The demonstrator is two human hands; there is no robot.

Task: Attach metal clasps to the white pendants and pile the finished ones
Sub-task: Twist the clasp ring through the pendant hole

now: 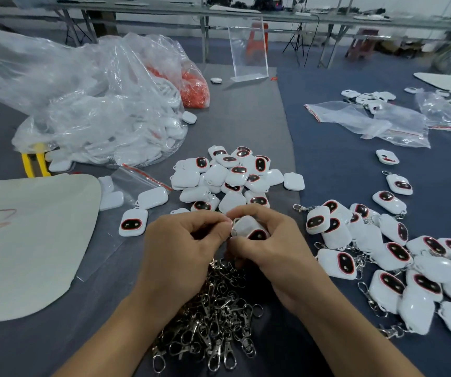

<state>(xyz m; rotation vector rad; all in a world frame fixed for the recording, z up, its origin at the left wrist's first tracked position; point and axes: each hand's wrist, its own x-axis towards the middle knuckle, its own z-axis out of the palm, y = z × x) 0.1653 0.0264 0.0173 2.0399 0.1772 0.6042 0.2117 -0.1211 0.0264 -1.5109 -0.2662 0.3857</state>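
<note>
While both forearms reach in from the near edge and converge, the left hand [183,246] and right hand [273,251] meet fingertip to fingertip, wrists slightly raised. The right hand's fingers curl round a white pendant [250,229], a smooth, glossy, rounded-square shell with a dark oval window ringed in red, thumb beneath and forefinger arched over the top. The left hand's fingers are bent inward, thumb and forefinger pinching at the pendant's left corner; whether a clasp ring sits in that pinch is hidden by the fingertips.

Directly beneath the palms and wrists lies a tangled heap of metal clasps [213,319], shiny silver swivel hooks with round rings. Just beyond the fingertips sits a loose pile of bare pendants [227,178], some face up, some showing plain white backs. Right of the right hand's knuckles spreads the pile of finished pendants [395,262], each trailing a silvery hook, on dark blue cloth [338,164]. Well beyond the left hand's fingers slump crinkled clear plastic bags [96,104], filled with white pieces. Left of that hand lies a matte beige sheet [28,240] with a rounded corner.
</note>
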